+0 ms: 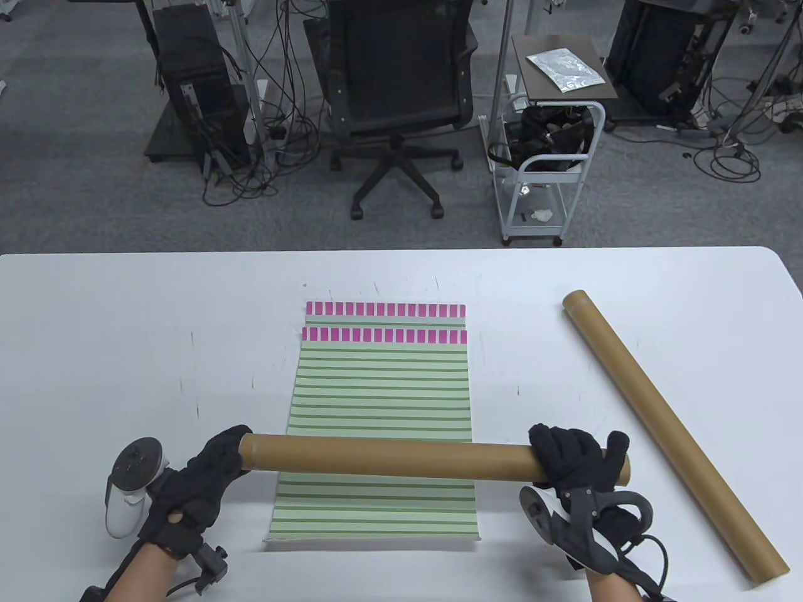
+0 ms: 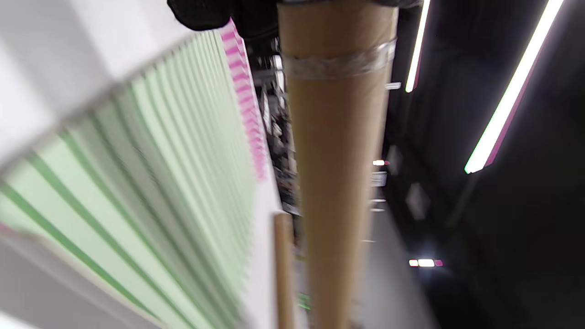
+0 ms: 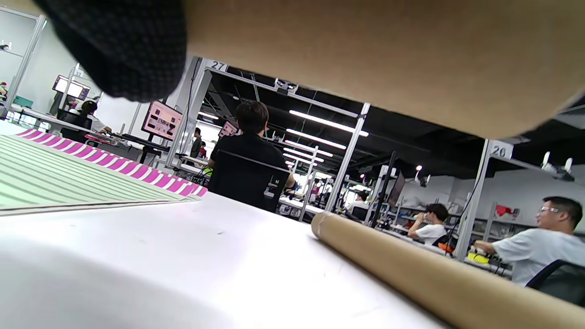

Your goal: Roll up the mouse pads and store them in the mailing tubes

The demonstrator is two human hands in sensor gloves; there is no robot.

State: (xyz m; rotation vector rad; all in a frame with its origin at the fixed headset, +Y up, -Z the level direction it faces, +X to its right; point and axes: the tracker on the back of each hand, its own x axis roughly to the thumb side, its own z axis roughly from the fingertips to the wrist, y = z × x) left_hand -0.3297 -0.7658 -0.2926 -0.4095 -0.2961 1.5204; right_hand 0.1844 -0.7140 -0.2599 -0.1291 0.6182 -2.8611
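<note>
1. The white bench [image 1: 125, 326] fills the lower part of the table view. Behind it lies grey carpet with a black computer tower [image 1: 188, 81] at left, a black office chair [image 1: 398, 94] in the middle and a white trolley [image 1: 546, 163] at right.
2. The left hand [image 1: 188, 489] has its fingers curled round the left end of a brown mailing tube [image 1: 389, 454].
3. This tube is held level above the near part of a mouse pad [image 1: 382, 401], which lies flat and unrolled mid-bench, green-striped with pink blocks along its far edge.
4. The right hand [image 1: 577, 461] wraps its fingers over the tube's right end.
5. A second mailing tube [image 1: 671, 433] lies diagonally on the bench at right; whether anything is inside either tube cannot be told.
</note>
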